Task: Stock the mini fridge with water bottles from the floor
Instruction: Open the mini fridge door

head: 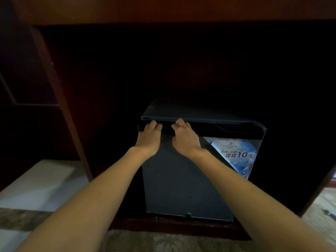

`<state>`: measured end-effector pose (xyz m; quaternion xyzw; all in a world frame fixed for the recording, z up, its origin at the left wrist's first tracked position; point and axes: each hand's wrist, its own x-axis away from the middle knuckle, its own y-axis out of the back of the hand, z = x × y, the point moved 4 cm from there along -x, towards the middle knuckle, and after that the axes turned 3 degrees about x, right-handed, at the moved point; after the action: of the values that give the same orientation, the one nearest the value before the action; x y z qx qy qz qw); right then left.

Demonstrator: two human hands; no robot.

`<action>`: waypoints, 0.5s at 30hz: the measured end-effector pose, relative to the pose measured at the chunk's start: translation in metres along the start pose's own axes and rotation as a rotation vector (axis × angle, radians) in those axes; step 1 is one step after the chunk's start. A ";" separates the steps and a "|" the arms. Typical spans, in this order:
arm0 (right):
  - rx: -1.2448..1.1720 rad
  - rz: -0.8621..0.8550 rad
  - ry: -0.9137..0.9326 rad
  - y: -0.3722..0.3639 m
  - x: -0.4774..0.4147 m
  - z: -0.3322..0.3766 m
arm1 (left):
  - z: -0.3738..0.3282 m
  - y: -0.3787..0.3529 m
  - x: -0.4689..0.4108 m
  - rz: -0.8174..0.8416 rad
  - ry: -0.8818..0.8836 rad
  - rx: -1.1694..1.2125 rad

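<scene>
Head: both hands (148,138) (185,138) on fridge door (181,182)

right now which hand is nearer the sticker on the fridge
Right. The right hand grips the door's top edge just left of the sticker; the left hand grips the same edge farther left.

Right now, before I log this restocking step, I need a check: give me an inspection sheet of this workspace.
Surface: patterned carpet floor, dim.
Job's things: black box-shaped mini fridge, blue-white printed sticker on its door; water bottles: nothing seen.
Clutter: small dark object on floor, far right, unidentifiable.
Hands: left hand and right hand both curl fingers over the fridge door's top edge.
Cables: nothing seen.
Surroundings: dark reddish wooden cabinet recess around fridge.
</scene>
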<state>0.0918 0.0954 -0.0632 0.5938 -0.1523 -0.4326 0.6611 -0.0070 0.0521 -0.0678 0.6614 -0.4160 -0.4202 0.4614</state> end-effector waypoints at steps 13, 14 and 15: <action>-0.006 -0.055 0.012 0.004 0.037 0.010 | -0.011 0.011 0.037 -0.193 -0.011 -0.138; 0.005 -0.082 0.036 0.004 0.050 0.012 | -0.013 0.013 0.050 -0.218 -0.039 -0.143; 0.005 -0.104 0.052 0.005 0.062 0.012 | -0.014 0.016 0.063 -0.232 -0.059 -0.143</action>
<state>0.1210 0.0410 -0.0751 0.6135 -0.1048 -0.4505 0.6401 0.0227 -0.0065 -0.0602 0.6579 -0.3192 -0.5187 0.4430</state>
